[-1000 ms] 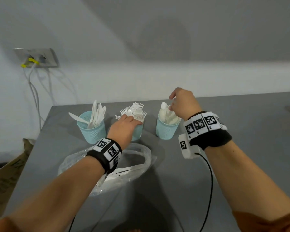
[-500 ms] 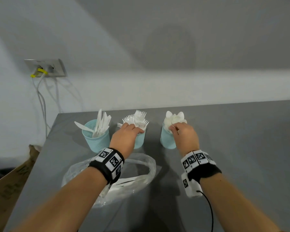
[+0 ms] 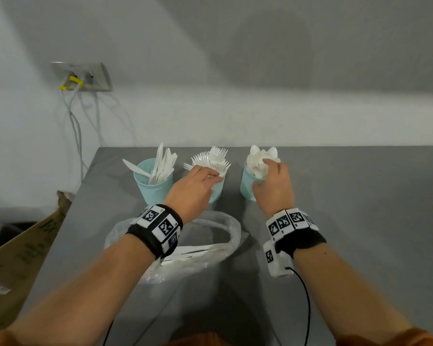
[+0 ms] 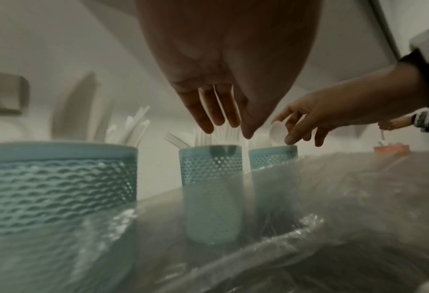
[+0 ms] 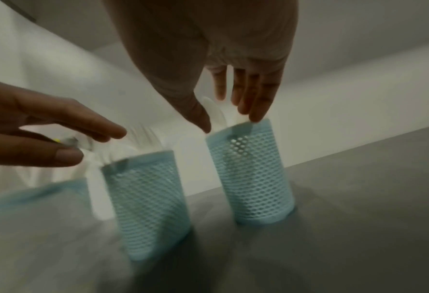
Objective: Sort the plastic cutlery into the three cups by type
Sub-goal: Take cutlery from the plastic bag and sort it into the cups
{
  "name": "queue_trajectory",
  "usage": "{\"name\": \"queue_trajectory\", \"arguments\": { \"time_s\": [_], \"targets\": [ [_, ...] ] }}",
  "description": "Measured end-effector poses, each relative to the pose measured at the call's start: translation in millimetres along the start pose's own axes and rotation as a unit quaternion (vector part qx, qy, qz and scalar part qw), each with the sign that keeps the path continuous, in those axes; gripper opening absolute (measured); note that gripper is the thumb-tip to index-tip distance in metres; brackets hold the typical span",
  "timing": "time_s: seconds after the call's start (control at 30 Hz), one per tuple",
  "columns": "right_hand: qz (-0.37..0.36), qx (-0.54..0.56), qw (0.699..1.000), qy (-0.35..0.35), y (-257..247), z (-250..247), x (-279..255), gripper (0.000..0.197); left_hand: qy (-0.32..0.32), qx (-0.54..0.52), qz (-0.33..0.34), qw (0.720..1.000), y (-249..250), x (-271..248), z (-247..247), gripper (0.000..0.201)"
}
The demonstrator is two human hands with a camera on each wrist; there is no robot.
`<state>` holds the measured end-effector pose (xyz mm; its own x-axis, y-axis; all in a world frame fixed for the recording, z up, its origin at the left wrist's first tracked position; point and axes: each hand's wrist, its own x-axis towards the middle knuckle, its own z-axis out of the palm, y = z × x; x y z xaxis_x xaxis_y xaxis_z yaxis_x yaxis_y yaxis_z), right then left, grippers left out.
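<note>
Three teal mesh cups stand in a row on the grey table (image 3: 360, 221). The left cup (image 3: 154, 189) holds knives, the middle cup (image 3: 216, 191) forks, the right cup (image 3: 246, 187) spoons. My left hand (image 3: 210, 174) hovers over the middle cup, its straight fingers touching the fork tops (image 4: 223, 124). My right hand (image 3: 268, 171) sits over the right cup, fingers and thumb spread loosely around the spoon bowls (image 5: 216, 113) and touching them. A clear plastic bag (image 3: 225, 228) lies under my left wrist with a few white pieces (image 3: 198, 250) inside.
The table's left edge runs close to the knife cup. Beyond that edge a cardboard box (image 3: 23, 248) stands on the floor. A wall socket (image 3: 81, 76) with cables hangs behind. In the left wrist view a small pink object (image 4: 390, 148) sits far right.
My right hand has drawn back from above the spoon cup and lowered onto the spoon tops. My left hand has stayed at the fork cup.
</note>
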<state>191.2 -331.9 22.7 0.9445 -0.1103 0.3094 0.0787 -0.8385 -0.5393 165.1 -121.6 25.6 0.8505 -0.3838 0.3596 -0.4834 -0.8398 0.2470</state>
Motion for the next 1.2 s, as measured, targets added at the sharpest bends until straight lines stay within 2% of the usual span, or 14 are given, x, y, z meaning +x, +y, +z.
{"name": "queue_trajectory", "arguments": {
  "time_s": [0.07, 0.1, 0.17, 0.23, 0.33, 0.4, 0.47, 0.57, 0.77, 1.07, 1.13, 1.2],
  "targets": [
    [-0.029, 0.042, 0.998, 0.041, -16, -2, -14, 0.047, 0.01, -0.03, -0.015, 0.999, 1, -19, -13, 0.029],
    [-0.054, 0.072, 0.995, 0.037, -27, -2, -23, 0.04, 0.004, -0.046, -0.04, 0.998, 0, -30, -19, 0.024],
    [-0.111, 0.121, 0.986, -0.036, -48, 2, -43, 0.023, -0.037, -0.056, -0.107, 0.992, -7, -58, -28, 0.019],
    [-0.154, 0.129, 0.967, -0.157, -62, 11, -64, 0.016, -0.087, -0.039, -0.169, 0.981, -15, -87, -34, 0.016],
    [-0.156, 0.028, 0.935, -0.318, -65, 28, -85, 0.024, -0.1, 0.054, -0.235, 0.965, -25, -127, -38, 0.019],
    [-0.152, -0.081, 0.912, -0.373, -57, 36, -91, 0.031, -0.098, 0.086, -0.277, 0.952, -30, -149, -42, 0.031],
    [-0.156, -0.147, 0.886, -0.412, -48, 40, -96, 0.047, -0.117, 0.092, -0.304, 0.941, -34, -167, -47, 0.049],
    [-0.163, -0.189, 0.867, -0.431, -43, 43, -103, 0.064, -0.15, 0.083, -0.327, 0.929, -31, -186, -46, 0.076],
    [-0.178, -0.177, 0.872, -0.421, -54, 50, -113, 0.047, -0.145, -0.068, -0.41, 0.898, -20, -196, -34, 0.091],
    [-0.193, -0.136, 0.869, -0.434, -82, 69, -116, 0.033, -0.119, -0.141, -0.369, 0.911, -20, -204, -37, 0.099],
    [-0.197, -0.13, 0.86, -0.453, -89, 68, -117, 0.038, -0.112, -0.146, -0.365, 0.912, -21, -206, -39, 0.098],
    [-0.186, -0.132, 0.852, -0.47, -96, 65, -120, 0.052, -0.111, -0.148, -0.364, 0.913, -22, -207, -41, 0.098]
  ]
}}
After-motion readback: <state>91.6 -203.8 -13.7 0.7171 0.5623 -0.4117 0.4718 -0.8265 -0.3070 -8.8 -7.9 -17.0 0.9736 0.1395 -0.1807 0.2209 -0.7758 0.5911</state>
